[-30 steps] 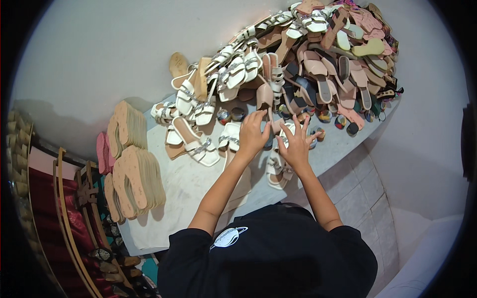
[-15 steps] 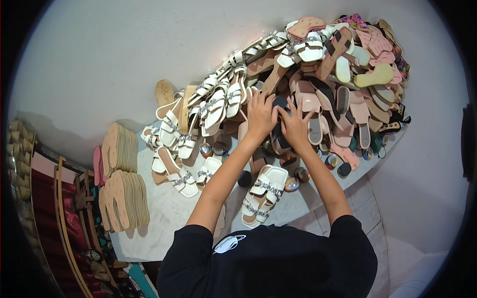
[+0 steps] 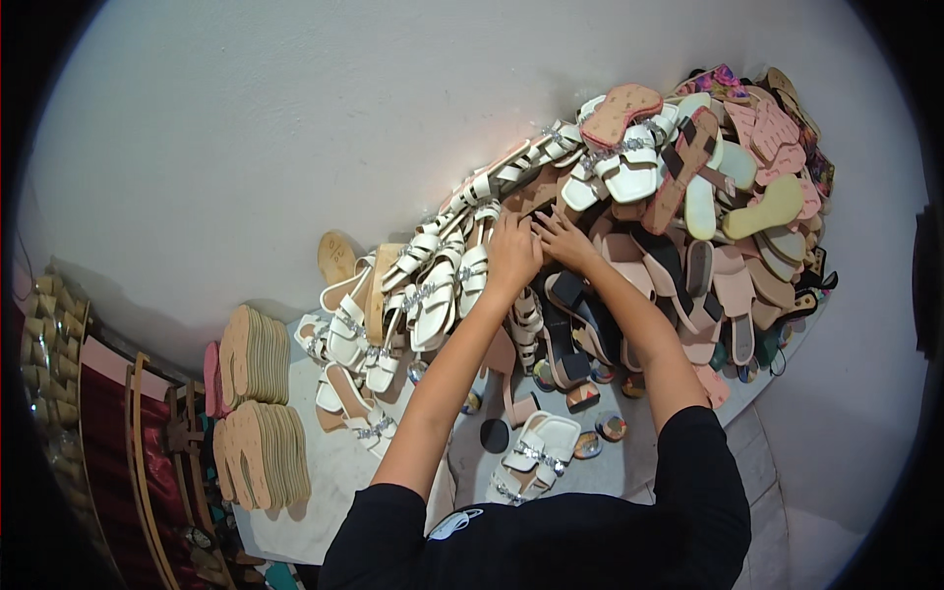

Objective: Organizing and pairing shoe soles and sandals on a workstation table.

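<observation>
Both my hands are over the middle of a large heap of sandals. My left hand lies at the inner edge of the white strappy sandals, its fingers stretched forward. Close beside it, my right hand has its fingers apart, reaching toward brown soles deeper in the heap. I see nothing clearly held; what the fingertips touch is partly hidden. Below my hands lie black heeled sandals. Pale pink sandals rest right of my right forearm. A white jewelled sandal lies near my body.
Stacks of tan insoles stand on the table at the left. Loose round heel pieces lie at the front. Pink and yellow soles top the heap's right end. A wall rises behind; a rack stands far left.
My hands have moved off the black sandals, farther into the heap and slightly left in relation to it. The black sandals now show below them. The whole view has shifted, with the table lower.
</observation>
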Action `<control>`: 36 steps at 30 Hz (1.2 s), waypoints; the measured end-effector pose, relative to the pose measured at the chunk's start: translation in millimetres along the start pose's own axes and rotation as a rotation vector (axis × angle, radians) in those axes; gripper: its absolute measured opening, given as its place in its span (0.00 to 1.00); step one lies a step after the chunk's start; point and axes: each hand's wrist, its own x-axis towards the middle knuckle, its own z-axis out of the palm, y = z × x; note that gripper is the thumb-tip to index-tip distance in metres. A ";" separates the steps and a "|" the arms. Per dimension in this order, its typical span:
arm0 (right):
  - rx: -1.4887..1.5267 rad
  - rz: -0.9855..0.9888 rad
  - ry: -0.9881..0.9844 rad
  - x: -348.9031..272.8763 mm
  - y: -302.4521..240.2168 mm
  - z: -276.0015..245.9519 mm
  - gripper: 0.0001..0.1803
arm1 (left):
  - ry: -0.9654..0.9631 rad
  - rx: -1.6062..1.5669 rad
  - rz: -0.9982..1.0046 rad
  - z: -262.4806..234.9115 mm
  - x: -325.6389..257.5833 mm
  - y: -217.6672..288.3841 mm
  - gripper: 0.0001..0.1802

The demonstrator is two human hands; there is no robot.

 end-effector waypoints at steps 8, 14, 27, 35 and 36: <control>0.208 0.029 0.176 17.5 7.1 -9.7 0.22 | 0.025 -0.010 -0.061 -2.1 -6.5 -12.9 0.19; 0.367 0.179 0.299 6.4 14.5 -60.3 0.20 | 0.225 -0.084 -0.036 -19.4 0.9 -0.1 0.20; 0.574 0.123 0.635 -58.7 -64.0 -205.4 0.17 | 0.128 -0.601 -0.359 -86.8 -56.7 13.4 0.20; 0.616 0.005 0.667 -112.9 -162.9 -236.4 0.18 | -0.276 -1.346 -0.909 -117.4 -148.3 60.6 0.26; 0.611 -0.008 0.651 -117.6 -171.3 -239.1 0.19 | -0.239 -1.395 -0.906 -116.5 -157.7 62.9 0.26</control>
